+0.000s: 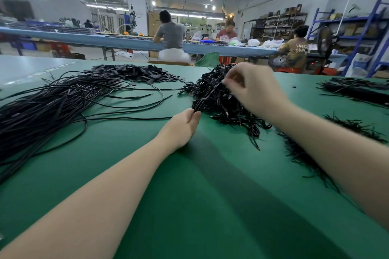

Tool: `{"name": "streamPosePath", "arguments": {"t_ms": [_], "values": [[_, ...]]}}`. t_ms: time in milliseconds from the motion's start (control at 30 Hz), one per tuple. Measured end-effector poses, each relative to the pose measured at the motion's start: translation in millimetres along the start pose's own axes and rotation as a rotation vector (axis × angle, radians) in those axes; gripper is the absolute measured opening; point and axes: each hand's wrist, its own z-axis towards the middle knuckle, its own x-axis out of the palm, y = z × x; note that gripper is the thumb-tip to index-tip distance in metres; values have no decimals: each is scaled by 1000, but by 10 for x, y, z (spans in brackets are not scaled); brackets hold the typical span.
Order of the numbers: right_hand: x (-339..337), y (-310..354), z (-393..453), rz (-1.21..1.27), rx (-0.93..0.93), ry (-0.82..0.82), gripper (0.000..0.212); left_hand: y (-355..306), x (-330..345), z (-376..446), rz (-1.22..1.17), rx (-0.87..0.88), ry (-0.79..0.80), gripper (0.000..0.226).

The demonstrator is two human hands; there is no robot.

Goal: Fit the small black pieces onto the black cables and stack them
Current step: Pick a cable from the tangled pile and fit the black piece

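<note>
A big bundle of long black cables (48,103) lies on the left of the green table (189,195). Behind it spreads a heap of small flat black pieces (134,72). A tangled stack of short black cables (212,94) sits in the middle. My left hand (183,126) pinches a black cable at the near edge of that stack. Raised over the stack's top, my right hand (252,88) is blurred, its fingertips close together; whether they hold anything I cannot tell.
More black cable bundles (357,90) lie at the far right and black strands (305,153) lie under my right forearm. Beyond the table, people sit at a long blue bench (126,42); blue shelving (362,33) stands at right.
</note>
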Motion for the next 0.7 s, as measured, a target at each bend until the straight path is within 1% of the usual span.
{"name": "streamPosePath", "arguments": {"t_ms": [100,233,367,500,633,700], "values": [[377,122,-113,130,93,54,12,-20,-5,-31,50,31,-4,39],[587,120,-197,351,205,9,7,-46,24,-59,248,69,18,34],[651,95,-277,456,232,-45,6,-56,46,-49,356,72,7,36],[670,73,-324,499,235,-60,6,-76,100,-68,500,128,0,40],[673,83,-290,577,292,43,6,-81,156,-77,646,129,-43,39],[623,89,-258,572,275,115,2,-99,158,-102,738,160,-89,36]]}}
